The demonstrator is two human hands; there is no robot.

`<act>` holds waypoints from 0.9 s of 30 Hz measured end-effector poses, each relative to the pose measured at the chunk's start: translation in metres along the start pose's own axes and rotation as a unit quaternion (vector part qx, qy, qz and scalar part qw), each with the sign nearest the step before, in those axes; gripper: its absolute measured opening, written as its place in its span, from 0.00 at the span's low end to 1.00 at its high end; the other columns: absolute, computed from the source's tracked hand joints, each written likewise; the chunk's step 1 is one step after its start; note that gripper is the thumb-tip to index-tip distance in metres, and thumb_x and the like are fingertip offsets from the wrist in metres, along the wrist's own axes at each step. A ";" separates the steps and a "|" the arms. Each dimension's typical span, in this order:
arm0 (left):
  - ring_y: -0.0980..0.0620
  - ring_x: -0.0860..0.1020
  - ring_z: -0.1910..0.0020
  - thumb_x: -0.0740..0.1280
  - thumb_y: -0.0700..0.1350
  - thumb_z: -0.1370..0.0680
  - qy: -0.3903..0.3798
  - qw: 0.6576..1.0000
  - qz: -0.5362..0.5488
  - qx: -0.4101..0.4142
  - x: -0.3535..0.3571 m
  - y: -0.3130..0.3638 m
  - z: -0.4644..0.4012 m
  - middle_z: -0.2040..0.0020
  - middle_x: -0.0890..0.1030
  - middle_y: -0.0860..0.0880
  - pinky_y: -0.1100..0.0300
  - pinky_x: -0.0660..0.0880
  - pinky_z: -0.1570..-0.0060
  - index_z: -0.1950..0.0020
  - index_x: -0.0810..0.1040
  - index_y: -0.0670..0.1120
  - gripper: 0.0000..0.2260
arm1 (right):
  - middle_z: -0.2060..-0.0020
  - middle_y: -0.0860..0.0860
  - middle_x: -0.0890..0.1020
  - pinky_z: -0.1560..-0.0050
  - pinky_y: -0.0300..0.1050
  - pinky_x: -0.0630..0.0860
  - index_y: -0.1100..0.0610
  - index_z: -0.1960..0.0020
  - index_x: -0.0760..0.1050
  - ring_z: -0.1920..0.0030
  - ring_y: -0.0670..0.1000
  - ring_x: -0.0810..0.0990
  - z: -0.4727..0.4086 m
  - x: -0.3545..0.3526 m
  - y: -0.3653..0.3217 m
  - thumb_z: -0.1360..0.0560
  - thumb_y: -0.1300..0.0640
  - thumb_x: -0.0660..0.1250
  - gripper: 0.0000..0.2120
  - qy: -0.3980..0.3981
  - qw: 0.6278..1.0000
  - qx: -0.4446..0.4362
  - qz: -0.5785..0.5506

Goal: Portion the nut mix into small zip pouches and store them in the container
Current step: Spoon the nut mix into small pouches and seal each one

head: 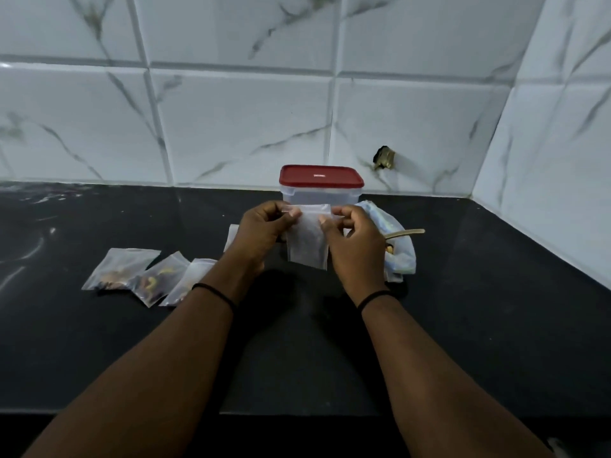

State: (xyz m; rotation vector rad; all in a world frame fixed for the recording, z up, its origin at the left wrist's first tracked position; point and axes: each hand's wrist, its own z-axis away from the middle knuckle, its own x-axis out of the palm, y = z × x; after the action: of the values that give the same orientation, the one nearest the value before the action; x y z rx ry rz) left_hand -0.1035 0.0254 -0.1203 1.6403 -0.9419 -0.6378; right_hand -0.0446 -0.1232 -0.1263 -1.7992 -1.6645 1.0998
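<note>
Both hands — left hand (261,226), right hand (353,239) — are pinching an empty zip pouch (307,242) by its top corners; it's looking flimsy, light, slippery.

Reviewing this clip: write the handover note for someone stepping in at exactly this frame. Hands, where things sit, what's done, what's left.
Left hand and right hand: each pinches a top corner of one small zip pouch, held upright above the counter. It looks empty, though its contents are hard to make out.
Three filled pouches lie in a row on the counter to the left.
The container stands at the back wall, with its red lid on.
The nut mix bag lies to the right, a spoon resting in it.
Done: three portions.
Left: fill and seal this pouch, take the lid off, put all pouches inside.
</note>
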 end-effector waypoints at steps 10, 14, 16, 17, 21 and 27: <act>0.56 0.74 0.72 0.70 0.55 0.22 0.121 0.990 -0.069 0.010 0.027 0.004 0.010 0.66 0.79 0.48 0.60 0.71 0.70 0.58 0.77 0.41 0.17 | 0.62 0.48 0.84 0.58 0.42 0.80 0.57 0.56 0.80 0.61 0.46 0.82 0.004 0.013 -0.003 0.25 0.58 0.72 0.03 0.009 0.992 -0.114 0.043; 0.51 0.78 0.71 0.68 0.46 0.20 0.077 0.996 -0.038 -0.004 0.027 0.004 0.014 0.67 0.81 0.48 0.56 0.75 0.70 0.59 0.78 0.43 0.10 | 0.57 0.48 0.85 0.54 0.50 0.83 0.54 0.49 0.78 0.55 0.46 0.84 0.006 0.014 -0.004 0.26 0.59 0.72 0.07 -0.045 0.997 -0.068 0.015; 0.51 0.79 0.70 0.67 0.43 0.20 0.068 0.996 -0.061 0.011 0.025 0.002 0.015 0.68 0.81 0.48 0.56 0.75 0.69 0.59 0.79 0.42 0.09 | 0.55 0.46 0.84 0.51 0.52 0.82 0.51 0.44 0.77 0.54 0.45 0.83 0.006 0.012 -0.004 0.26 0.57 0.70 0.11 -0.065 0.997 -0.040 0.004; 0.51 0.79 0.70 0.68 0.42 0.20 0.066 0.995 -0.074 0.022 0.023 0.001 0.016 0.68 0.81 0.47 0.57 0.75 0.70 0.59 0.80 0.42 0.08 | 0.56 0.45 0.84 0.51 0.52 0.82 0.50 0.43 0.77 0.55 0.44 0.83 0.006 0.011 -0.005 0.26 0.54 0.69 0.12 -0.070 0.997 -0.030 -0.003; 0.52 0.79 0.69 0.69 0.40 0.21 0.050 0.989 -0.122 0.063 0.022 0.001 0.017 0.64 0.82 0.45 0.62 0.73 0.71 0.58 0.81 0.42 0.06 | 0.59 0.45 0.84 0.53 0.52 0.82 0.51 0.46 0.80 0.56 0.45 0.83 0.006 0.011 -0.007 0.24 0.46 0.68 0.11 -0.046 0.999 -0.007 0.019; 0.58 0.74 0.68 0.67 0.41 0.22 0.054 0.953 -0.276 0.112 0.023 0.002 0.018 0.66 0.77 0.49 0.61 0.72 0.66 0.61 0.75 0.44 0.08 | 0.65 0.48 0.83 0.61 0.48 0.78 0.54 0.59 0.80 0.63 0.49 0.80 0.005 0.004 -0.008 0.23 0.54 0.68 0.07 -0.003 0.990 -0.042 0.136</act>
State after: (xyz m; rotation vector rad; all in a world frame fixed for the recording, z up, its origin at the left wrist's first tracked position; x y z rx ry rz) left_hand -0.1065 -0.0039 -0.1215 2.1463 -0.4784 -0.8237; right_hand -0.0540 -0.1190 -0.1239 -2.1262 -1.5204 1.1612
